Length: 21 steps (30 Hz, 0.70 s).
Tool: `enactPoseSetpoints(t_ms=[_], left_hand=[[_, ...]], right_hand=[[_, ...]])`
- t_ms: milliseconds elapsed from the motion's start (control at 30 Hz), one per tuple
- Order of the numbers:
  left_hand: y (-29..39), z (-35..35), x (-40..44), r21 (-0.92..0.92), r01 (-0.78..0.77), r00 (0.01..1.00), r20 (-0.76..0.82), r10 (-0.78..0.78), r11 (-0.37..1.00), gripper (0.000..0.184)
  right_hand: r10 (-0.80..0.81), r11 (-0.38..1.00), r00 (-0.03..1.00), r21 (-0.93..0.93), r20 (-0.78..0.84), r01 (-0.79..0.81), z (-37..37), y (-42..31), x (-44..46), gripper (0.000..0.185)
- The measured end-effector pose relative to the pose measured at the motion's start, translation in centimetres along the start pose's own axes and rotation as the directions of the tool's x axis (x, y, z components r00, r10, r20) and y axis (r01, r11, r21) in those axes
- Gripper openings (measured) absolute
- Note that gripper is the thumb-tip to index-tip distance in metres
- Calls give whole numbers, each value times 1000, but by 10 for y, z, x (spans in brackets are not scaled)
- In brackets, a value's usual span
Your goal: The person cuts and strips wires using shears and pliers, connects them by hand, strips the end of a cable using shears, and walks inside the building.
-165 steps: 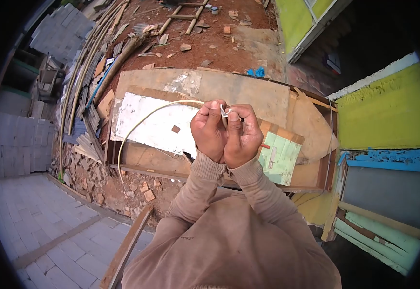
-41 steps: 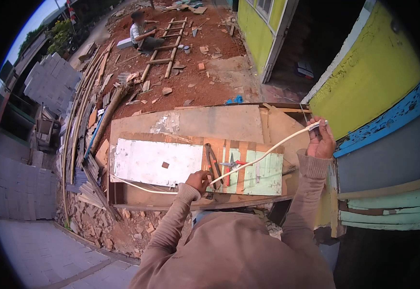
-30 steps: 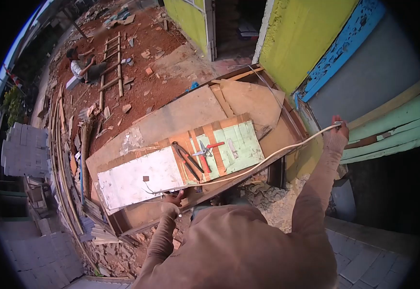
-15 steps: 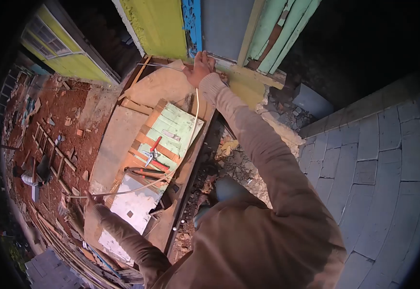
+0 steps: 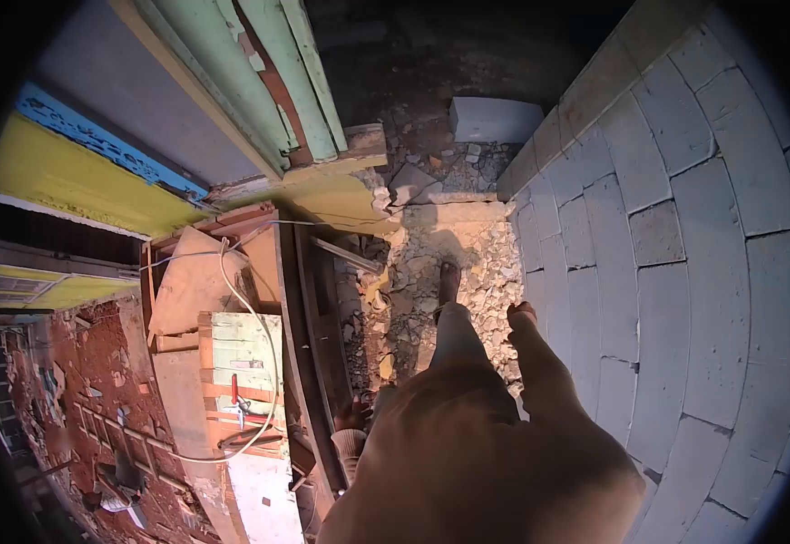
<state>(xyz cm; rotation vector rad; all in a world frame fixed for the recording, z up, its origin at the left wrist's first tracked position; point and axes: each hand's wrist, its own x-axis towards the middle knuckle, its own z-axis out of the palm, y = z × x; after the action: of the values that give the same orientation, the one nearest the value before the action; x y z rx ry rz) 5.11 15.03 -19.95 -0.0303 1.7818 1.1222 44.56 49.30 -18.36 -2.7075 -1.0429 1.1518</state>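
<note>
My left hand [image 5: 352, 415] is low beside the long wooden frame's edge, with its fingers apart and nothing visible in them. My right hand [image 5: 522, 311] hangs near the grey block wall, small and dark; its fingers are hard to make out. Away from both hands, the pale cable [image 5: 274, 363] curves over the boards. Under its loop, red-handled cutters [image 5: 235, 390] lie on the green-painted panel [image 5: 246, 337]. Dark pincers [image 5: 248, 441] rest beside the white panel [image 5: 263, 494].
The grey block wall [image 5: 594, 299] rises on the right. Rubble [image 5: 413, 317] covers the ground around my foot [image 5: 449, 281]. A pale block [image 5: 495, 120] stands farther ahead. At the lower left are a bamboo ladder [image 5: 132, 440] and a seated person [image 5: 114, 499].
The view has swung right, toward the rubble and block wall. Both hands have left the cable, which now lies looped on the boards; earlier it was stretched between them.
</note>
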Motion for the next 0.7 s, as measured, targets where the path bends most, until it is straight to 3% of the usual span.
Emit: enactPoseSetpoints(t_ms=[33, 67, 100, 167, 200, 267, 300, 400, 433, 500, 567, 600, 667, 700], left_hand=[[42, 53, -3, 255, -61, 995, 95, 38, 965, 35], [41, 81, 30, 435, -261, 928, 360, 99, 862, 38], [45, 117, 62, 521, -479, 793, 602, 94, 706, 41], [65, 163, 130, 691, -645, 753, 646, 122, 327, 42], [83, 179, 164, 751, -649, 759, 630, 161, 120, 44], [108, 183, 207, 791, -578, 775, 609, 171, -199, 46], [114, 179, 222, 791, -559, 799, 594, 96, -248, 42], [141, 187, 277, 684, -670, 722, 690, -41, -290, 30], [147, 193, 293, 644, -707, 685, 726, -59, -292, 26], [204, 271, 268, 767, -633, 759, 588, -279, -106, 22], [221, 308, 264, 791, -591, 805, 564, -186, -159, 23], [224, 321, 266, 798, -574, 818, 556, -145, -181, 23], [240, 357, 280, 796, -564, 822, 566, -58, -220, 24], [241, 372, 305, 781, -585, 807, 586, -68, -219, 24]], right_hand=[[-42, 999, 998, 13, 49, 42, -5, 7, 34, 47], [-81, 996, 993, -25, 88, 83, -1, 14, 79, 42], [-160, 976, 980, -128, 119, 175, 25, 28, 149, 38], [-327, 795, 919, -463, 219, 393, 78, 46, 282, 31], [-337, 820, 912, -404, 232, 406, 63, 26, 285, 31], [-378, 922, 915, -32, 142, 386, 7, -8, 244, 31], [-429, 902, 899, 90, 84, 422, -23, -21, 225, 31], [-701, 711, 710, -14, 63, 703, -81, -55, 272, 32], [-236, 906, 916, 414, 324, 87, -70, -53, 313, 31], [-129, 915, 975, 400, 179, 48, -101, -85, 316, 25], [-271, 951, 956, 186, 112, 248, -130, -105, 322, 30], [-268, 953, 956, 181, 123, 244, -120, -95, 347, 30], [-161, 986, 985, -39, 57, 163, -97, -90, 397, 36], [-75, 997, 990, -7, 117, 76, -96, -104, 399, 37]])
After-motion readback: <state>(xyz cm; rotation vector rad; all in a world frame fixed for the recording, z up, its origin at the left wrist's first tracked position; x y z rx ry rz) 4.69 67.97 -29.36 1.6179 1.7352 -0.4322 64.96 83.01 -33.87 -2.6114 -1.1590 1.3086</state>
